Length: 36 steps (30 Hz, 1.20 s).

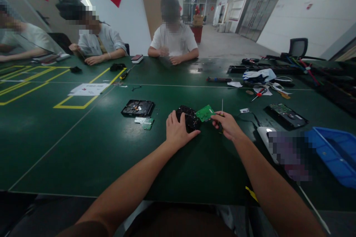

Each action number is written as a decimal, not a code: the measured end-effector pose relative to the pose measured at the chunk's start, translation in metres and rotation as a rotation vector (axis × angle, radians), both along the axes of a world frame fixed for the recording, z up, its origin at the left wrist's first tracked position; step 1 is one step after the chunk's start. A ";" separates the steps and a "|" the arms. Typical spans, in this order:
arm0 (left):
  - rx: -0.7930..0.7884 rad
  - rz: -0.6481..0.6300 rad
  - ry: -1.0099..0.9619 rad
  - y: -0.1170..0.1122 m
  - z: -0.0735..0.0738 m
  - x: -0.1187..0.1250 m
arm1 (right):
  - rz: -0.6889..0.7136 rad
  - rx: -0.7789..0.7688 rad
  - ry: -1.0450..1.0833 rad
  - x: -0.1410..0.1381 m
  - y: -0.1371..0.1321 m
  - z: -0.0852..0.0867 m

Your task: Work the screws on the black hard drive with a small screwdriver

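The green circuit board (205,113) is at the right edge of the black drive (191,120), pinched between the thumb and fingers of your right hand (228,126), which also holds a screwdriver (220,128), shaft up. Your left hand (178,131) spreads over the drive; whether it grips or merely presses, I cannot tell. On the table (111,163), a second drive (139,108) lies to your left, a third drive (287,116) to your right.
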<state>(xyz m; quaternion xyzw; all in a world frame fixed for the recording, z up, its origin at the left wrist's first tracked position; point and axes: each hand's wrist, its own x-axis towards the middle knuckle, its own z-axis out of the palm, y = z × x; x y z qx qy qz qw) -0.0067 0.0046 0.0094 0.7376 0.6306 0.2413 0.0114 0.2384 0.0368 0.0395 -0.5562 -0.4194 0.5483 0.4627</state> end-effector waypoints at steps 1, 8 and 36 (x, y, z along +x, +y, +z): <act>-0.012 -0.009 0.002 0.000 0.000 0.001 | -0.008 0.003 0.018 0.000 0.000 0.001; -0.069 -0.049 0.037 0.006 0.000 0.002 | -0.017 0.026 0.124 0.000 -0.001 0.004; -0.098 -0.206 -0.056 0.025 -0.006 -0.031 | 0.050 0.153 0.201 0.000 -0.004 0.006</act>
